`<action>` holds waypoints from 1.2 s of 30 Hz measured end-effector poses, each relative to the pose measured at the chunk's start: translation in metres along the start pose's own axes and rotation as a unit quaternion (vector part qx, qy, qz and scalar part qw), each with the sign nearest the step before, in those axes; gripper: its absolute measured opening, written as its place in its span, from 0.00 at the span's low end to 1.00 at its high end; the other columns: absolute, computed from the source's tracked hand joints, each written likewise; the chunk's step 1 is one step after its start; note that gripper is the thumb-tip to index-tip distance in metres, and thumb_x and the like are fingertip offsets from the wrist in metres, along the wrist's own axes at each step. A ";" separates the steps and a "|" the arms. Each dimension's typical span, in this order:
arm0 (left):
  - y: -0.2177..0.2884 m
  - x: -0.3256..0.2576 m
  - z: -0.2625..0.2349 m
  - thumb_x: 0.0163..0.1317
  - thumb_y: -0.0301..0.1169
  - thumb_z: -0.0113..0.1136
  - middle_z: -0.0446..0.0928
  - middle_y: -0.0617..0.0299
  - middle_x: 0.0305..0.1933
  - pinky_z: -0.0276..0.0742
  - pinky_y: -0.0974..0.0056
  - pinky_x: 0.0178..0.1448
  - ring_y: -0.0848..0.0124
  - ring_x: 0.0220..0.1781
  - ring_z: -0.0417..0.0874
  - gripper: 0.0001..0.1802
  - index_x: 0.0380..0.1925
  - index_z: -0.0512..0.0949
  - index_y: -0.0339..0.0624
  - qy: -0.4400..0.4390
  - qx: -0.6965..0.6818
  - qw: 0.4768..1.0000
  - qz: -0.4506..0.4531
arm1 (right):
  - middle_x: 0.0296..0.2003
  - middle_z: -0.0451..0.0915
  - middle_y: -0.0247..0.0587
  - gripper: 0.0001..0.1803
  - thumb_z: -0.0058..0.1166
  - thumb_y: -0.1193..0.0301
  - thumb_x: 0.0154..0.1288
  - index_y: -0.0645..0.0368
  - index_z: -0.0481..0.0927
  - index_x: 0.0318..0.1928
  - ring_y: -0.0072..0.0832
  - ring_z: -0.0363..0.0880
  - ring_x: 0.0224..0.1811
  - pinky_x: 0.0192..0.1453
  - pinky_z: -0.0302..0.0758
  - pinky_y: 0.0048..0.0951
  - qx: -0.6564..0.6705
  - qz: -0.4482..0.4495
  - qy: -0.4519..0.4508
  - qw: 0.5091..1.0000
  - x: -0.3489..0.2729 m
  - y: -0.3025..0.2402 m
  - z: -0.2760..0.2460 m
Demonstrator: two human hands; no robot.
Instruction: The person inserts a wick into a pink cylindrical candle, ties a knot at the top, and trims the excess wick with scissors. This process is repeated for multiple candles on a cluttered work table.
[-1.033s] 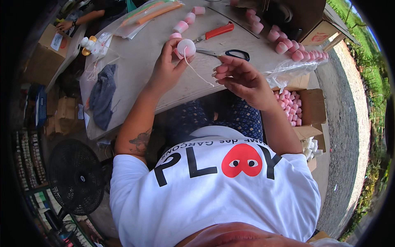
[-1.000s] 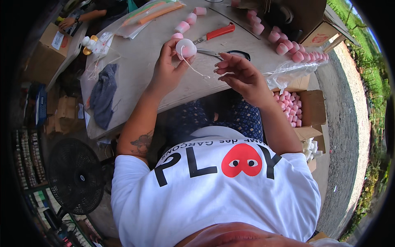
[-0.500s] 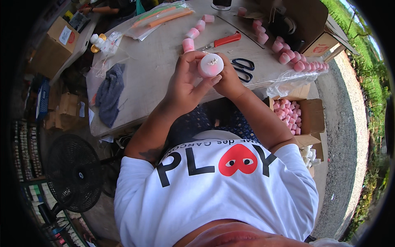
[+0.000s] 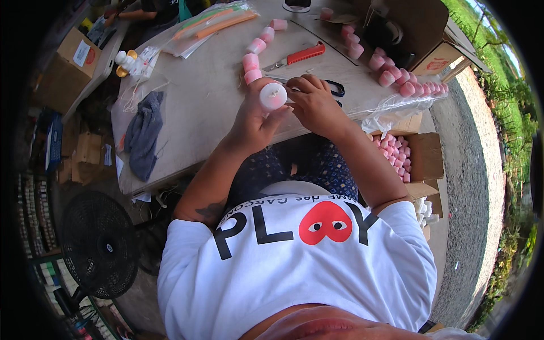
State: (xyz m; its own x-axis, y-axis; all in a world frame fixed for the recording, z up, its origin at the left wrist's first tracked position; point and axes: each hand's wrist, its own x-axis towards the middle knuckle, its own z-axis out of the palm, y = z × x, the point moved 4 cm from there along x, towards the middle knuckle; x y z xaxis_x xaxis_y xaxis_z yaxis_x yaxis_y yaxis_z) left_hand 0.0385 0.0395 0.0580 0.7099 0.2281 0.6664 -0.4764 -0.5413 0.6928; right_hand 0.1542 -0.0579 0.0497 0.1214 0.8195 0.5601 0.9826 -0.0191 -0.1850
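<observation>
My left hand (image 4: 253, 116) is closed around a small pink-and-white candle (image 4: 273, 102), its pale top and short wick turned up. Close against the candle's right side is my right hand (image 4: 317, 105), fingers curled and pinched together; what sits between them is hidden. Behind that hand lie dark-handled scissors (image 4: 336, 86), partly covered by it. A row of pink candles (image 4: 251, 62) runs away from my left hand across the table (image 4: 198, 113). Beyond my hands rests a red utility knife (image 4: 306, 54) with its blade out.
More pink candles (image 4: 387, 78) line the table's right side beside a cardboard box (image 4: 433, 62). Below the right edge an open carton (image 4: 425, 156) holds many candles. A grey cloth (image 4: 144, 136) lies at left, with a black fan (image 4: 99, 246) below. Bagged orange and green sticks (image 4: 226, 25) lie at the back.
My left hand has moved left and slightly down with the candle. The right hand has come away from behind the candle to its right side and now covers part of the scissors.
</observation>
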 end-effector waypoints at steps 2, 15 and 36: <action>-0.009 -0.002 -0.003 0.64 0.32 0.59 0.68 0.55 0.46 0.70 0.63 0.52 0.67 0.46 0.71 0.21 0.51 0.63 0.37 -0.002 0.003 1.000 -0.013 | 0.46 0.76 0.42 0.17 0.56 0.68 0.60 0.57 0.78 0.51 0.39 0.70 0.55 0.57 0.66 0.39 -0.031 0.082 -0.003 0.996 -0.010 0.033 -0.013; -0.027 -0.016 0.025 0.63 0.30 0.60 0.69 0.58 0.44 0.70 0.65 0.49 0.71 0.43 0.71 0.22 0.52 0.63 0.38 -0.020 -0.033 0.998 -0.043 | 0.38 0.78 0.54 0.19 0.60 0.71 0.48 0.69 0.78 0.41 0.45 0.78 0.38 0.46 0.75 0.36 -0.107 0.292 -0.371 0.875 -0.024 0.082 -0.032; -0.022 -0.009 0.037 0.57 0.32 0.65 0.74 0.51 0.40 0.74 0.59 0.44 0.55 0.39 0.78 0.22 0.46 0.66 0.38 -0.051 0.024 0.996 -0.067 | 0.50 0.72 0.44 0.22 0.49 0.85 0.63 0.67 0.62 0.57 0.28 0.72 0.55 0.61 0.69 0.29 0.527 0.059 0.173 0.830 -0.030 -0.042 -0.126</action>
State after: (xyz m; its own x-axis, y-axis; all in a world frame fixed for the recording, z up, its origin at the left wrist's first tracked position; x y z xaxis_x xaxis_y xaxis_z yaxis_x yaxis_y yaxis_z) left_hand 0.0624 0.0193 0.0261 0.8155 0.2183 0.5359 -0.3503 -0.5510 0.7575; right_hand 0.1269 -0.1539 0.1429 0.4205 0.6315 0.6515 0.3129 0.5731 -0.7574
